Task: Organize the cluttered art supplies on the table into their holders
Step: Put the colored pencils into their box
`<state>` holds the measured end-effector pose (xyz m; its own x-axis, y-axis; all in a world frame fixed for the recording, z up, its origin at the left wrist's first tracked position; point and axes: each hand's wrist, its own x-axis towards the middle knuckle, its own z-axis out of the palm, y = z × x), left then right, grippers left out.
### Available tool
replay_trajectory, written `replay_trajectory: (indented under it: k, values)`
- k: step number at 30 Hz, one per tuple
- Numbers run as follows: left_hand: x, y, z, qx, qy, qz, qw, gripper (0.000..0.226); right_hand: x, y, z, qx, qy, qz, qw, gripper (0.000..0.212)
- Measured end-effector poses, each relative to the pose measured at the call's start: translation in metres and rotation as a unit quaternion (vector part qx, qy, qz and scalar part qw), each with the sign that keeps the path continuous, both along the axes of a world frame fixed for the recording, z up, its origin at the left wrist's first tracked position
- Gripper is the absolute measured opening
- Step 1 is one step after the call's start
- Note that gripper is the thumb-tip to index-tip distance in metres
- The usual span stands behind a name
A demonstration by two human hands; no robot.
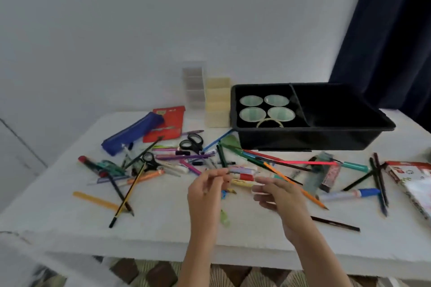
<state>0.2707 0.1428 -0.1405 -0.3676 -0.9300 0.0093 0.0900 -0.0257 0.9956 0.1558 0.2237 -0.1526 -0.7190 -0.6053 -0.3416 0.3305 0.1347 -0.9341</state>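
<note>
The bunch of three markers (243, 177) lies mid-table with its long axis running 9 to 3 o'clock. It sits at 1 o'clock from the left hand (206, 191) and 10 o'clock from the right hand (278, 196), both equally near. The left fingertips bunch at its 9 o'clock end, any grip lost in blur; the right's fingers are loosely spread. Farther out are two scissors (192, 142) at 10 o'clock and one black tray (303, 144) with four green cups (251, 100) at 1 o'clock.

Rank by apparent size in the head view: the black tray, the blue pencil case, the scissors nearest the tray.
1. black tray
2. blue pencil case
3. scissors
The gaps are clear, with no ties.
</note>
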Motion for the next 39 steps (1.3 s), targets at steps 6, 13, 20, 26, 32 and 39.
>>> replay_trajectory:
  k: [6, 13, 20, 26, 32, 39]
  values:
    - [0.043, -0.055, -0.002, 0.035, -0.012, 0.061, 0.997, 0.023, 0.047, -0.071, -0.004, 0.016, -0.003, 0.071, 0.997, 0.028]
    - [0.074, -0.143, 0.005, 0.031, 0.009, 0.063, 0.997, 0.023, 0.081, -0.157, -0.003, 0.007, 0.003, 0.093, 0.996, 0.029]
    - [0.105, -0.229, 0.008, 0.016, 0.005, 0.080, 0.997, 0.022, 0.110, -0.244, -0.001, -0.009, -0.014, 0.093, 0.996, 0.028]
    - [0.119, -0.283, -0.004, 0.014, -0.032, 0.070, 0.997, 0.021, 0.106, -0.297, -0.009, 0.014, 0.053, 0.041, 0.998, 0.029]
    - [0.091, -0.319, -0.024, -0.022, -0.179, -0.019, 0.983, 0.023, 0.065, -0.337, -0.024, 0.073, 0.227, -0.027, 0.971, 0.024]
    - [0.053, -0.347, -0.032, -0.066, -0.259, -0.062, 0.962, 0.025, 0.023, -0.372, -0.048, 0.221, 0.375, 0.043, 0.899, 0.032]
